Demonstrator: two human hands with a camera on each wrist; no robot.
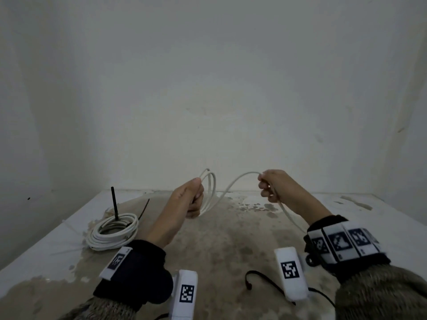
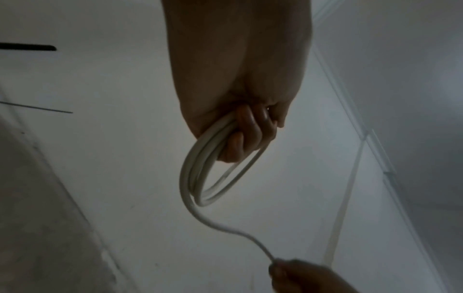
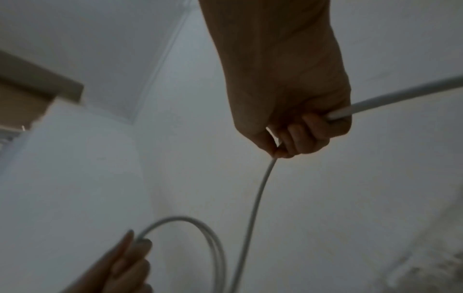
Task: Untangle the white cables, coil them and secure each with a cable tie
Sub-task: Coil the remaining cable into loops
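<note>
Both hands clenched around white cable; tied coil left on table.

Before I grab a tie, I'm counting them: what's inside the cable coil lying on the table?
A black cable tie stands up from inside the finished coil; bare table shows in the hole. Its lower end is hidden.

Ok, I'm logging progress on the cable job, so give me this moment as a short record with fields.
left hand: left hand grips several finished loops of the white cable
right hand: right hand grips the same cable's free run, which trails back past the wrist
between hands: one slack arc of cable, held in the air
already done: coiled cable lies on the table, with a black cable tie sticking up
stage: coiling under way, this cable not yet tied
</note>
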